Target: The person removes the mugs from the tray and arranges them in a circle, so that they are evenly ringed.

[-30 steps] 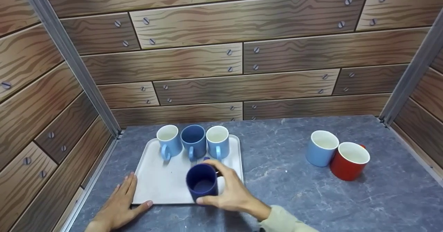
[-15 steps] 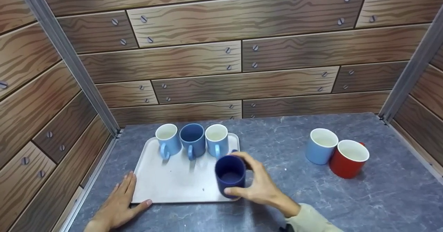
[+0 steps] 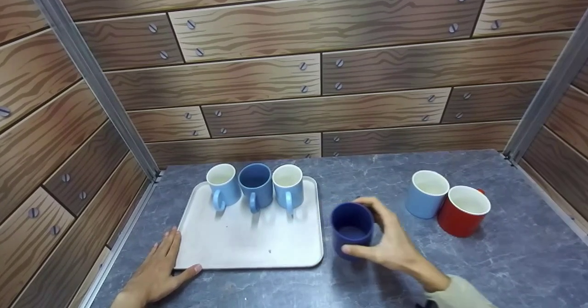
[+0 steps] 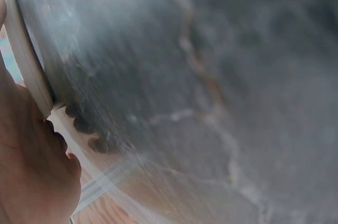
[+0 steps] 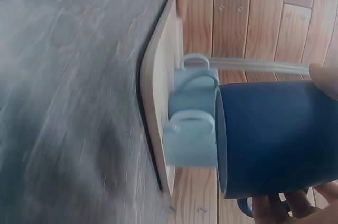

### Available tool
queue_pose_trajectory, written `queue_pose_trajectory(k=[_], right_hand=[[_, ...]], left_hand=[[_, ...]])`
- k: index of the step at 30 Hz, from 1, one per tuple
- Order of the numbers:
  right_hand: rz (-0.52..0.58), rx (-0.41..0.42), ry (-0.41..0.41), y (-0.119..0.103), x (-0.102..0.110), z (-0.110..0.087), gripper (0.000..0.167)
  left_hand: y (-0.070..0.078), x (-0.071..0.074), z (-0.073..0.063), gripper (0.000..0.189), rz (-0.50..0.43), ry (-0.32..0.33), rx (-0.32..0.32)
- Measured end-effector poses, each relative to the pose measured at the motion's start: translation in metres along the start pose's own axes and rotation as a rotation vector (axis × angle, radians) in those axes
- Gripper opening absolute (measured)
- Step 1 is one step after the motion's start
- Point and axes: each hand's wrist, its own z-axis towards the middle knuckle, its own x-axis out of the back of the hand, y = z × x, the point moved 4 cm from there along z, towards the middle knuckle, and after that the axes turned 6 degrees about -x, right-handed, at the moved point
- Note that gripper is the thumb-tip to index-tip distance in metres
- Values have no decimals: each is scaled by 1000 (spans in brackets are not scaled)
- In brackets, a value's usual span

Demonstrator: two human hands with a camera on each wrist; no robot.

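Observation:
My right hand [image 3: 396, 249] grips a dark blue mug [image 3: 351, 241] around its side, thumb in front and fingers behind. The mug is upright, over the tabletop just right of the tray's right edge. The right wrist view shows its base lifted off the table and part of its handle by the fingers. A white tray [image 3: 229, 248] bears a row of mugs along its back: a light blue one [image 3: 227, 191], a medium blue one [image 3: 259, 195] and another light blue one [image 3: 291, 193]. My left hand [image 3: 154, 271] lies with straight fingers against the tray's front left corner.
On the right of the grey marbled table [image 3: 459, 271], a light blue mug [image 3: 421, 203] stands close beside a red mug [image 3: 459, 218]; both are white inside. Wood-patterned panels [image 3: 257, 83] enclose the back and sides, with metal posts [image 3: 101, 92] at the corners.
My right hand has carried the dark blue mug rightward, from over the tray's front to beyond its right edge. The left hand and the other mugs stay where they were.

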Motion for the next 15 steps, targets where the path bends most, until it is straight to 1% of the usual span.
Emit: queue_pose_trajectory(k=[4,9,15], right_hand=[[14,-4,43,1,19,-6,81],[8,-12,100,-1,41,-16,86],[-37,-9,151,-3,65,-29,91]], left_hand=[[-1,-1,0,115,-7,-5,5],[-1,0,-1,114,-2,25,-10],[-1,1,-1,114,1,26,-11]])
